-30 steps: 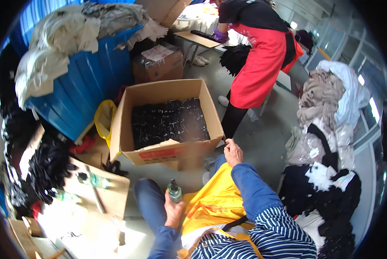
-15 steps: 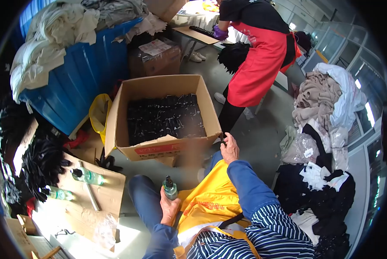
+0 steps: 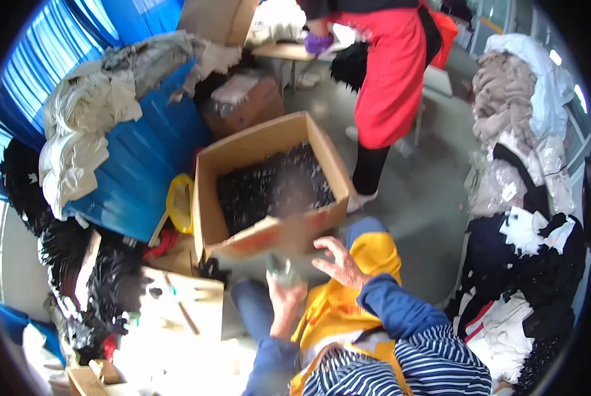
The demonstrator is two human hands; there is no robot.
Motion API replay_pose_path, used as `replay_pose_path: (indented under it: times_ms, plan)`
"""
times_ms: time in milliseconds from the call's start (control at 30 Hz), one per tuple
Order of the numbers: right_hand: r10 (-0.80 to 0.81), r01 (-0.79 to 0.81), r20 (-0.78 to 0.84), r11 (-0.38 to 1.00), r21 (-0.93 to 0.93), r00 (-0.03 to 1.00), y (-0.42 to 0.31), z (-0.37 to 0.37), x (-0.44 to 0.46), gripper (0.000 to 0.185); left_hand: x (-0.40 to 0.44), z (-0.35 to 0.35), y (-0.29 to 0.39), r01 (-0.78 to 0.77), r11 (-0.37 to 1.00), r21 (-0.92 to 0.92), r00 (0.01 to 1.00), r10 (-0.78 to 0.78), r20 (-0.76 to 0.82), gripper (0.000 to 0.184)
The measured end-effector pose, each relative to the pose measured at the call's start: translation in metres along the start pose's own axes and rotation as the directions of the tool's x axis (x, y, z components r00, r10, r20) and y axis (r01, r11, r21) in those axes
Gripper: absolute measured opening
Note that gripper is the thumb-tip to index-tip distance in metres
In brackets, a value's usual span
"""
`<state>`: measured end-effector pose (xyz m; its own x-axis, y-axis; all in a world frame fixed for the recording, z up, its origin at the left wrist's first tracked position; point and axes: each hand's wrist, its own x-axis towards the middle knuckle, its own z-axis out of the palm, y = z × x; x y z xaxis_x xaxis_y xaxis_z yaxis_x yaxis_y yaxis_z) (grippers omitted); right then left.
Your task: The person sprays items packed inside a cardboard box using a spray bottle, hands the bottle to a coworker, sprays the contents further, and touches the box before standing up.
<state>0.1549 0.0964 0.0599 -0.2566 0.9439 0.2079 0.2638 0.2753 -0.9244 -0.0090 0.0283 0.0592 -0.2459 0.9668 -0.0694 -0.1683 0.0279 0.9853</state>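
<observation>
A small clear green bottle (image 3: 281, 269), blurred, stands upright in my left hand (image 3: 286, 298), whose fingers are wrapped round it. My right hand (image 3: 338, 262) is a little to the right of the bottle, apart from it, with its fingers spread and nothing in them. Just beyond both hands stands an open cardboard box (image 3: 206, 198) holding rows of black items (image 3: 262, 185). A blurred smear covers the box's front edge. The yellow apron (image 3: 335, 310) lies over my lap.
A co-worker in a red apron (image 3: 391, 79) stands behind the box. At the left are a blue bin (image 3: 153, 152) heaped with pale cloth, a yellow container (image 3: 180, 203) and a cardboard-topped surface (image 3: 206, 300). Piles of dark and white cloth (image 3: 533, 264) lie at the right.
My right hand has left the box's corner and moved towards the bottle, its fingers now spread. My left hand still holds the bottle. The whole view has shifted and tilted.
</observation>
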Motion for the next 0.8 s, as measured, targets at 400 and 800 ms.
replay_pose_path:
  times_ms: [400,800]
  plan:
    - [-0.009,0.007,0.017,0.993,0.117,1.0,-0.058,0.001,0.014,0.056,0.02,0.051,0.059,-0.136,0.981,0.14,0.971,0.104,0.214,0.074]
    - [-0.177,0.148,-0.181,0.976,-0.162,0.967,-0.072,0.009,-0.001,0.051,0.017,0.005,0.107,-0.328,0.936,0.126,0.921,0.287,0.262,0.104]
